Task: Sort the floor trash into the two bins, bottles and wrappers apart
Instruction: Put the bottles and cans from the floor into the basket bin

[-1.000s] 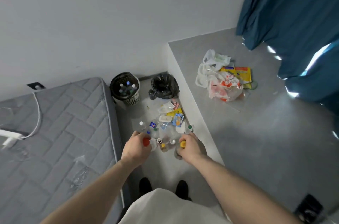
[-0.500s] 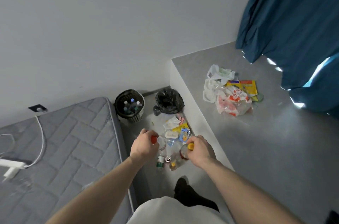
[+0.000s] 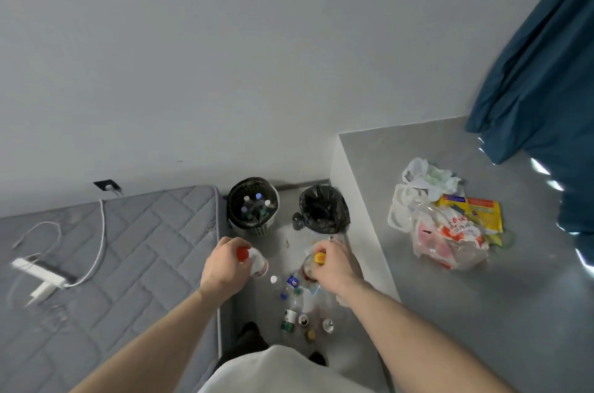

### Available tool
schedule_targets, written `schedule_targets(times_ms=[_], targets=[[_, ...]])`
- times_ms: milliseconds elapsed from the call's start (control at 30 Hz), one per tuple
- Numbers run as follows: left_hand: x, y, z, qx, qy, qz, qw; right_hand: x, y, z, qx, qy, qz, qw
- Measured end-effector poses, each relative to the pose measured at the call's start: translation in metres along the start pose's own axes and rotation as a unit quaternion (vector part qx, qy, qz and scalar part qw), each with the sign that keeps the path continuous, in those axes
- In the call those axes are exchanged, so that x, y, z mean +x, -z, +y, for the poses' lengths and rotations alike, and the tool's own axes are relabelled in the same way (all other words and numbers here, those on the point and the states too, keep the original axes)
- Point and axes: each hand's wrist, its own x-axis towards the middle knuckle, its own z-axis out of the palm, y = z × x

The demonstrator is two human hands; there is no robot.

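Observation:
My left hand (image 3: 225,267) grips a clear bottle with a red cap (image 3: 254,259), held above the floor just short of the basket bin (image 3: 254,227), which holds several bottles. My right hand (image 3: 334,267) grips a clear bottle with a yellow cap (image 3: 313,264) in front of the black-bagged bin (image 3: 324,212). Both bins stand against the wall. Below my hands several loose bottles (image 3: 291,312) lie on the narrow floor strip. My right hand hides whatever wrappers lie beneath it.
A grey mattress (image 3: 128,264) with a white charger and cable (image 3: 41,273) borders the floor on the left. On the right a raised grey platform (image 3: 482,296) carries plastic bags and packets (image 3: 446,225). A blue curtain (image 3: 546,87) hangs at far right. My feet stand below.
Both hands have lifted their bottles off the floor and carried them forward toward the bins. The view has risen and tilted up, so the trash pile now lies beneath my hands.

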Motion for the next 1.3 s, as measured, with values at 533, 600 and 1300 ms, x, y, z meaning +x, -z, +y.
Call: schedule_targets(times_ms=[533,600,1300], targets=[[0.181,0.017,0.004,0.023,-0.006,-0.093,0.995,0.112,0.02,0.0,0.034,-0.128,0.041,0.99],[0.209,0.018,-0.001,0.017,-0.005,-0.114,0.993,0.132,0.016,-0.006,0.036,-0.145,0.041,0.988],[0.315,0.033,-0.079,-0.006,0.059,-0.117,0.991,0.225,-0.018,-0.083,0.06,-0.088,-0.023,0.994]])
